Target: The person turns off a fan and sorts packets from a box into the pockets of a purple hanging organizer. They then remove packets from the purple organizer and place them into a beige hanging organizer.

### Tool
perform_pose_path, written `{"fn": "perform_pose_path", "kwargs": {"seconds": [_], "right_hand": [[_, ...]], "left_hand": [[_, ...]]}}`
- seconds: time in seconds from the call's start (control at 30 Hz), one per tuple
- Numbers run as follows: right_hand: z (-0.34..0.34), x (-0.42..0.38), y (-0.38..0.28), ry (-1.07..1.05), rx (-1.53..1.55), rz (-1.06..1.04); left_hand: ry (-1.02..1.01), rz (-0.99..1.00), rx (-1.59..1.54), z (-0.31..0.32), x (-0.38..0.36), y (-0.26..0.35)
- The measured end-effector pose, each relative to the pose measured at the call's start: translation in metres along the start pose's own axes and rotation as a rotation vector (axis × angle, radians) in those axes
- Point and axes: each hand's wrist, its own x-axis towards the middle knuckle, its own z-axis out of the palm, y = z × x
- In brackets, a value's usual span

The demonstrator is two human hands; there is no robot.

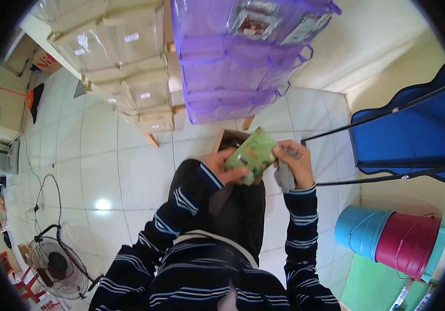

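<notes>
A flat green packet (252,155) with printed lettering is held up above my lap, tilted. My left hand (220,166) grips its left side, with the thumb across the lower front. At its right edge, the fingers of my right hand (297,161) touch or pinch the packet. A grey cloth (284,179) hangs from my right hand, below the fingers. Behind the packet, an open cardboard box (226,140) shows partly; its dark contents cannot be made out.
Ahead hang a purple pocket organizer (217,72) holding several packets, and a beige one (142,72). A blue panel with a black frame (409,129) stands at right, above blue (360,230) and red buckets (406,243). A fan (59,264) and cables lie left.
</notes>
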Motion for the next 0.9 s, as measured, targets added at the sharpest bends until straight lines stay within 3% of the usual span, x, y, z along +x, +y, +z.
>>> {"fn": "perform_pose_path", "kwargs": {"seconds": [0.03, 0.2, 0.27, 0.37, 0.43, 0.5, 0.53, 0.57, 0.9], "right_hand": [[0.003, -0.001, -0.002, -0.008, -0.028, -0.015], [0.011, -0.018, -0.014, -0.061, -0.221, -0.146], [0.009, -0.020, -0.013, -0.176, -0.468, -0.259], [0.015, -0.025, -0.021, -0.096, -0.574, -0.378], [0.020, -0.022, -0.028, -0.065, -0.535, -0.395], [0.024, -0.012, -0.042, -0.151, -0.288, -0.289], [0.027, -0.012, -0.053, -0.219, -0.024, -0.101], [0.030, -0.008, -0.061, -0.229, -0.021, -0.109], [0.044, 0.018, -0.104, -0.306, 0.119, -0.137]], "left_hand": [[-0.086, -0.191, -0.007, 0.004, -0.003, 0.010], [0.013, -0.092, 0.052, 0.010, -0.018, -0.002], [0.093, -0.023, 0.279, 0.005, -0.020, -0.010], [0.108, 0.049, 0.523, 0.002, -0.024, 0.003], [0.088, 0.042, 0.366, 0.005, -0.023, 0.017], [0.086, 0.042, 0.206, 0.003, -0.018, 0.035], [0.058, 0.026, 0.083, 0.000, -0.015, 0.044], [0.024, 0.013, -0.040, -0.002, -0.011, 0.051], [-0.005, 0.183, -0.018, -0.017, -0.006, 0.078]]}}
